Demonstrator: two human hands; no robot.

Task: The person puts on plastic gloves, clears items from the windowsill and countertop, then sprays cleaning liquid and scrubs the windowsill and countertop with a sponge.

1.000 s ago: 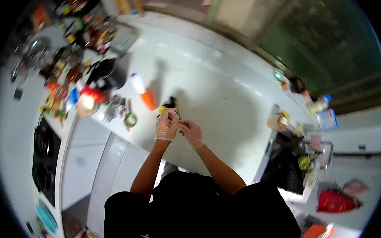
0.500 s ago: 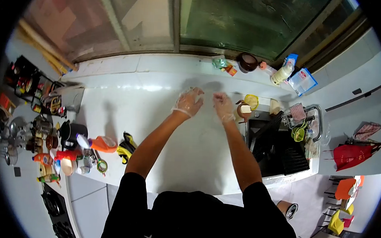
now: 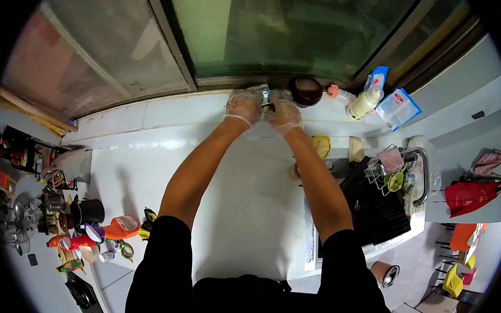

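Observation:
Both hands wear clear plastic gloves and reach to the white window ledge (image 3: 168, 111) at the top centre. My left hand (image 3: 244, 107) is closed at the left side of a small green and silver packet (image 3: 265, 95). From the right, my right hand (image 3: 284, 111) closes on the same small items, its fingers partly hidden. Just right of it stands a dark brown round pot (image 3: 307, 92). The packet lies between the two hands, mostly covered by them.
An orange bottle (image 3: 123, 227), a yellow and black bundle (image 3: 148, 222) and a black pot (image 3: 88, 212) are at the left. A white bottle (image 3: 365, 103) and a blue-white bag (image 3: 399, 109) stand on the ledge. Black trays (image 3: 381, 211) fill the sink at the right.
Both hands have moved from the counter's front, by the yellow and black bundle, up and away to the window ledge. They have closed around the small packet there. The view has shifted too.

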